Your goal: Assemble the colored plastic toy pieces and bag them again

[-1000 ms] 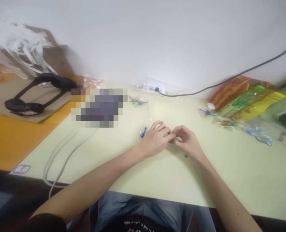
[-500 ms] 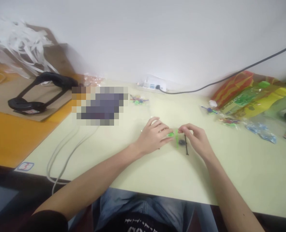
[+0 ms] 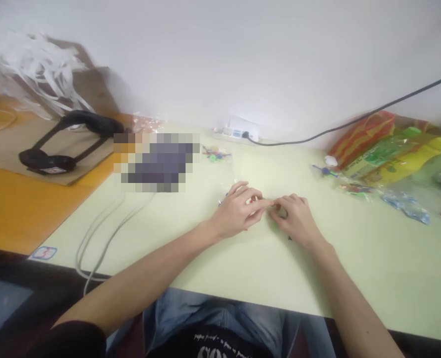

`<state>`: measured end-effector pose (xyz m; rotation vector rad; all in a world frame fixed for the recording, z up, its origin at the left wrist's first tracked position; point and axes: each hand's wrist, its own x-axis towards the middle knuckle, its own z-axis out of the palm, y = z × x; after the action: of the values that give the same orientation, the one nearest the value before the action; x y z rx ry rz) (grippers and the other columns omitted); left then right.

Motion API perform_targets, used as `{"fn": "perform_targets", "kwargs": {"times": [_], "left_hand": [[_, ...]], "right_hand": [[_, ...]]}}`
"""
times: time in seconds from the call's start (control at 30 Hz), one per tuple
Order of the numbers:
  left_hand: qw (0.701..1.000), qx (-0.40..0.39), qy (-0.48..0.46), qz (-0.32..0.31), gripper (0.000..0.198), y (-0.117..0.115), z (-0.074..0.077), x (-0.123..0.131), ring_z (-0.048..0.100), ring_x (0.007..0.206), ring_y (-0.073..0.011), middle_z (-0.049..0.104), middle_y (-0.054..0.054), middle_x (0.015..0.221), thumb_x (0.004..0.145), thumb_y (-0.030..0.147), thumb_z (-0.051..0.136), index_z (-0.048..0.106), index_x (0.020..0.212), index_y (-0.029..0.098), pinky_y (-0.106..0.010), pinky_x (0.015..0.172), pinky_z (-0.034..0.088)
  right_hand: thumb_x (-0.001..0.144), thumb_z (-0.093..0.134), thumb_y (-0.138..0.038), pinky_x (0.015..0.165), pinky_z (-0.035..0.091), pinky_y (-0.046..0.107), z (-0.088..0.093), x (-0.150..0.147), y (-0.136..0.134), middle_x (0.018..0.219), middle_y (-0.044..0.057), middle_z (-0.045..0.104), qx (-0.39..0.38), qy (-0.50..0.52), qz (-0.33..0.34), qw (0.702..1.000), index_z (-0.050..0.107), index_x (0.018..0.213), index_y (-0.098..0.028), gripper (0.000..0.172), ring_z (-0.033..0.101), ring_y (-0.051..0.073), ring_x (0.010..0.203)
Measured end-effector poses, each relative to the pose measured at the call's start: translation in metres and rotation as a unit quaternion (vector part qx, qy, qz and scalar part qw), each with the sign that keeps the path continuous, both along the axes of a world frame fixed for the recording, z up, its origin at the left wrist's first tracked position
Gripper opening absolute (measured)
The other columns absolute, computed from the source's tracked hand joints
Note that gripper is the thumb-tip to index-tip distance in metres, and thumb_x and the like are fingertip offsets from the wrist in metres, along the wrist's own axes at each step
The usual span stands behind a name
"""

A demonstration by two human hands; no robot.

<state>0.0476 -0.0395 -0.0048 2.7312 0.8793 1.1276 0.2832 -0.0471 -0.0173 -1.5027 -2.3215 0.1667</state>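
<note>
My left hand (image 3: 238, 211) is over the table with its fingers curled and its forefinger reaching to the fingertips of my right hand (image 3: 295, 219). The right hand's thumb and fingers are closed in a pinch. Whatever sits between the fingertips is too small or too hidden to name. A bit of red (image 3: 252, 200) shows between the left fingers, and a blue piece (image 3: 222, 201) peeks out behind that hand. Beneath the right hand, part of a green piece (image 3: 274, 226) and the dark end of a thin black stick (image 3: 290, 238) are visible.
A pixelated dark object (image 3: 164, 161) lies to the left, with white cables (image 3: 104, 233) near it. Behind are a power strip (image 3: 238, 130) and packets of coloured parts (image 3: 216, 154). At right stand a bottle (image 3: 382, 149) and bags; a black-framed object (image 3: 71, 141) is far left.
My right hand has shifted left and down, its fingertips meeting the left ones. It now covers most of the green strip, dark round piece and black stick. The green piece at my left fingertips is hidden.
</note>
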Motion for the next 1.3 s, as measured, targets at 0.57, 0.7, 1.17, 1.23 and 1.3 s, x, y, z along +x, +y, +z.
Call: {"fn": "perform_targets", "kwargs": {"times": [0.57, 0.7, 1.17, 1.23, 1.3], "left_hand": [[0.998, -0.018, -0.036, -0.056, 0.03, -0.003, -0.006, 0.004, 0.06, 0.11, -0.0196, 0.06, -0.01, 0.118, 0.099, 0.014, 0.049, 0.062, 0.125, 0.023, -0.051, 0.112, 0.046], [0.998, -0.01, -0.035, -0.056, 0.028, -0.003, -0.008, 0.004, 0.06, 0.109, -0.0195, 0.06, -0.011, 0.116, 0.099, 0.015, 0.05, 0.063, 0.124, 0.021, -0.048, 0.11, 0.047], [0.998, -0.008, -0.045, -0.041, 0.024, 0.0, -0.011, 0.006, 0.059, 0.101, -0.0199, 0.062, -0.008, 0.106, 0.102, 0.023, 0.051, 0.064, 0.123, 0.023, -0.049, 0.105, 0.047], [0.998, -0.01, -0.048, -0.04, 0.026, 0.0, -0.011, 0.006, 0.059, 0.101, -0.02, 0.062, -0.008, 0.106, 0.102, 0.024, 0.052, 0.063, 0.126, 0.023, -0.049, 0.106, 0.046], [0.998, -0.012, -0.049, -0.039, 0.026, 0.001, -0.012, 0.006, 0.059, 0.101, -0.02, 0.062, -0.008, 0.106, 0.102, 0.025, 0.053, 0.062, 0.127, 0.023, -0.049, 0.106, 0.046]], "right_hand": [[0.089, 0.059, -0.031, 0.088, 0.039, 0.044, 0.001, -0.004, 0.0, 0.078, 0.001, 0.073, -0.049, 0.042, 0.013, 0.998, 0.064, 0.108, -0.026, 0.02, 0.065, 0.026, 0.082], [0.089, 0.06, -0.032, 0.088, 0.04, 0.043, 0.005, -0.005, -0.001, 0.078, 0.002, 0.073, -0.057, 0.041, 0.024, 0.997, 0.067, 0.1, -0.025, 0.014, 0.065, 0.025, 0.081], [0.092, 0.056, -0.025, 0.087, 0.042, 0.041, 0.005, 0.006, 0.003, 0.092, 0.002, 0.078, -0.075, 0.05, 0.051, 0.995, 0.075, 0.093, -0.026, 0.02, 0.064, 0.025, 0.09], [0.092, 0.056, -0.025, 0.087, 0.041, 0.041, 0.003, 0.006, 0.004, 0.092, 0.002, 0.078, -0.069, 0.049, 0.046, 0.995, 0.075, 0.092, -0.026, 0.018, 0.064, 0.025, 0.089], [0.093, 0.057, -0.025, 0.087, 0.041, 0.041, 0.001, 0.007, 0.005, 0.09, 0.002, 0.077, -0.067, 0.045, 0.049, 0.996, 0.074, 0.091, -0.026, 0.018, 0.064, 0.025, 0.087]]}}
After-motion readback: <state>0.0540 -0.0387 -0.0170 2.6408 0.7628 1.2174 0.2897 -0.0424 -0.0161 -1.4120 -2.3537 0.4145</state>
